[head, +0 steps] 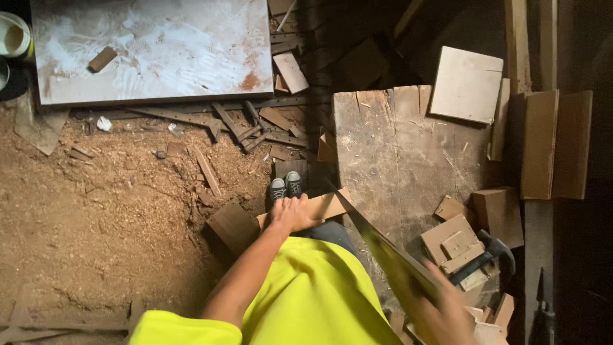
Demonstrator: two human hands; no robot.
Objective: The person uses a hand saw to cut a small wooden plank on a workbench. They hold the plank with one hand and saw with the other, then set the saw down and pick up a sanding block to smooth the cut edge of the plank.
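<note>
Left hand (292, 214) flat, pinning stiff, light plank (319, 208); right hand (440, 310), blurred, grips saw (377, 246). Hold plank clear of blade.

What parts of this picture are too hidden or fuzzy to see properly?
- Right hand: motion-blurred and cut off by the bottom edge of the head view, so its grip is unclear.
- Handsaw: its handle end is lost in that blur.
- Wood strip: partly covered by the left hand.
- Hammer: its handle is partly hidden behind wood blocks.
</note>
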